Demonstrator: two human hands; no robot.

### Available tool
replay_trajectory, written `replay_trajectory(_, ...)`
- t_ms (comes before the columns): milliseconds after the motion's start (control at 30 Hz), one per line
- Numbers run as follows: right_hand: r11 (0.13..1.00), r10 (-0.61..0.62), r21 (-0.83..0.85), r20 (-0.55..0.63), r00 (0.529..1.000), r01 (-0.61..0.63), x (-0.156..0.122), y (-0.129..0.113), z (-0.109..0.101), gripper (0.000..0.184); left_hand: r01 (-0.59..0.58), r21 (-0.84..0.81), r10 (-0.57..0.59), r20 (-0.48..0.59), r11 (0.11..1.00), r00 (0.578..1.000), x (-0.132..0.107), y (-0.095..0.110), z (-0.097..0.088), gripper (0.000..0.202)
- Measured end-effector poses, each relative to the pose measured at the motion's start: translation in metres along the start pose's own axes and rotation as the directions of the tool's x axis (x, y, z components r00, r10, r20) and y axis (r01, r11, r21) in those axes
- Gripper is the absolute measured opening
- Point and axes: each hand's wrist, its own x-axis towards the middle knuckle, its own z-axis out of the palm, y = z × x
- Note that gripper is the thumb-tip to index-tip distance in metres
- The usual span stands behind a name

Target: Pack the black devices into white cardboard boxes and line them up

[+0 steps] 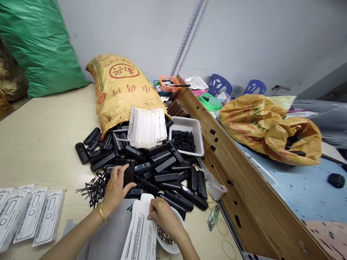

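My left hand [117, 186], with a gold-coloured bracelet at the wrist, is at the near side of a heap of black plastic cases [158, 167]. Its thumb and fingers are around a dark rectangular case [129, 174]. Closer to me, my right hand [163, 216] has its fingers curled in a pinch at the upper right edge of a stack of white printed cards [139, 239]. Partly under that hand is a white bowl [172, 248] of small metal parts. Thin black sticks [95, 188] lie loose left of my left hand.
A yellow woven sack [125, 90] spills cases behind the heap, with white cards [148, 128] on top. Beside it stands a white tray [201, 138] of black sticks. A wooden board [218, 165] borders the right. Packaged cards [49, 218] lie at left; a grey plate [107, 237] is in front.
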Motion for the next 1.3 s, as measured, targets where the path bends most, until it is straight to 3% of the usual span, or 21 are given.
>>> replay_trajectory(67,0.993,-0.073,0.087,-0.128,0.989,0.085,0.006,-0.006,-0.013,0.01,0.135,-0.18,-0.086,0.257,0.974,0.962,-0.023,0.012,-0.006,0.053)
replay_trajectory(100,0.977,-0.127,0.149,-0.188,0.974,0.156,0.009,-0.009,-0.019,0.009,0.284,-0.307,-0.135,0.427,0.908,0.894,-0.035,0.017,-0.008,0.051)
replay_trajectory(167,0.899,-0.242,0.308,-0.243,0.939,0.312,0.014,-0.017,-0.027,0.012,0.604,-0.481,-0.141,0.696,0.636,0.704,-0.056,0.025,-0.006,0.048)
replay_trajectory(200,0.834,-0.294,0.409,-0.24,0.925,0.371,0.017,-0.021,-0.028,0.016,0.708,-0.52,-0.122,0.759,0.478,0.64,-0.064,0.027,-0.005,0.046)
replay_trajectory(233,0.754,-0.335,0.513,-0.236,0.912,0.41,0.019,-0.024,-0.027,0.022,0.765,-0.544,-0.117,0.783,0.346,0.61,-0.069,0.03,-0.003,0.044)
replay_trajectory(267,0.671,-0.359,0.603,-0.243,0.901,0.431,0.022,-0.026,-0.024,0.027,0.771,-0.582,-0.129,0.77,0.258,0.625,-0.071,0.032,-0.002,0.043)
replay_trajectory(333,0.556,-0.327,0.706,-0.298,0.897,0.438,0.025,-0.029,-0.012,0.031,0.701,-0.686,-0.175,0.679,0.195,0.713,-0.069,0.037,-0.004,0.044)
replay_trajectory(400,0.548,-0.233,0.718,-0.362,0.903,0.429,0.027,-0.031,0.003,0.027,0.623,-0.76,-0.185,0.596,0.187,0.782,-0.064,0.038,-0.01,0.054)
replay_trajectory(433,0.563,-0.187,0.708,-0.392,0.901,0.426,0.027,-0.033,0.01,0.024,0.622,-0.764,-0.176,0.597,0.172,0.783,-0.062,0.038,-0.013,0.06)
replay_trajectory(467,0.577,-0.157,0.696,-0.42,0.894,0.428,0.027,-0.034,0.016,0.021,0.662,-0.737,-0.16,0.643,0.139,0.749,-0.062,0.036,-0.015,0.064)
replay_trajectory(567,0.558,-0.156,0.672,-0.492,0.857,0.487,0.029,-0.038,0.027,0.02,0.85,-0.526,-0.086,0.847,0.02,0.525,-0.071,0.022,-0.015,0.066)
replay_trajectory(600,0.523,-0.168,0.686,-0.499,0.85,0.506,0.031,-0.039,0.027,0.022,0.879,-0.477,-0.066,0.877,0.005,0.477,-0.074,0.017,-0.012,0.069)
replay_trajectory(633,0.474,-0.182,0.713,-0.495,0.85,0.517,0.034,-0.039,0.025,0.025,0.881,-0.473,-0.062,0.879,0.012,0.473,-0.077,0.013,-0.01,0.071)
replay_trajectory(667,0.416,-0.196,0.744,-0.488,0.851,0.523,0.036,-0.04,0.023,0.03,0.86,-0.51,-0.086,0.855,0.038,0.511,-0.079,0.01,-0.007,0.072)
replay_trajectory(733,0.315,-0.209,0.791,-0.481,0.852,0.524,0.041,-0.04,0.019,0.038,0.773,-0.621,-0.187,0.75,0.131,0.634,-0.078,0.009,-0.002,0.071)
replay_trajectory(767,0.3,-0.19,0.796,-0.49,0.851,0.525,0.043,-0.041,0.017,0.039,0.721,-0.668,-0.23,0.684,0.185,0.692,-0.076,0.011,-0.001,0.072)
replay_trajectory(833,0.371,-0.089,0.764,-0.535,0.84,0.527,0.041,-0.044,0.019,0.033,0.64,-0.717,-0.265,0.583,0.275,0.768,-0.068,0.019,-0.002,0.078)
replay_trajectory(967,0.588,-0.008,0.687,-0.522,0.853,0.427,0.028,-0.054,0.034,0.028,0.536,-0.735,-0.271,0.463,0.414,0.844,-0.052,0.033,-0.01,0.087)
replay_trajectory(1100,0.615,-0.055,0.695,-0.433,0.9,0.372,0.026,-0.058,0.043,0.029,0.414,-0.676,-0.244,0.338,0.61,0.909,-0.045,0.032,-0.01,0.07)
replay_trajectory(1200,0.64,-0.068,0.687,-0.395,0.916,0.344,0.036,-0.058,0.04,0.024,0.44,-0.625,-0.234,0.387,0.644,0.892,-0.048,0.027,-0.005,0.063)
replay_trajectory(1300,0.674,-0.079,0.631,-0.454,0.887,0.383,0.045,-0.061,0.037,0.033,0.468,-0.637,-0.283,0.376,0.613,0.883,-0.049,0.027,-0.004,0.075)
